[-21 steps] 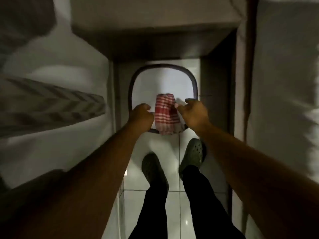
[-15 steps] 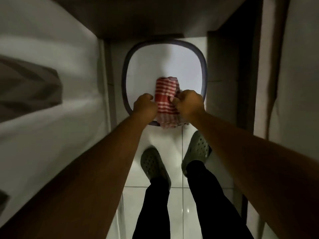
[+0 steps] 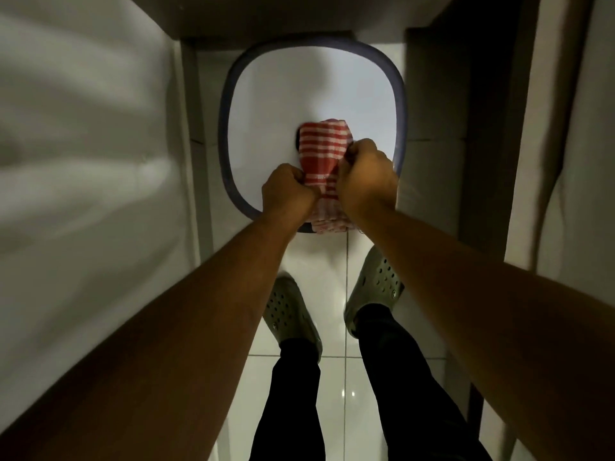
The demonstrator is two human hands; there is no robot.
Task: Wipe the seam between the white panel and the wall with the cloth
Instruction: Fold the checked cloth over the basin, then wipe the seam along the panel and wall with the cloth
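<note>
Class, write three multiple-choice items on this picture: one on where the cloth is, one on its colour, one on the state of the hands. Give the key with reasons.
1. Where is the cloth?
A. on the floor tiles
B. held over the basin
C. draped on a shoe

2. What colours is the cloth?
A. red and white
B. plain blue
C. green and yellow

3. How are the hands?
A. both open and apart
B. only one on the cloth
C. both closed on the cloth

Key: 1 B, it hangs above the basin's white inside. 2 A, red and white checks show. 3 C, the left hand and right hand both clench it.
</note>
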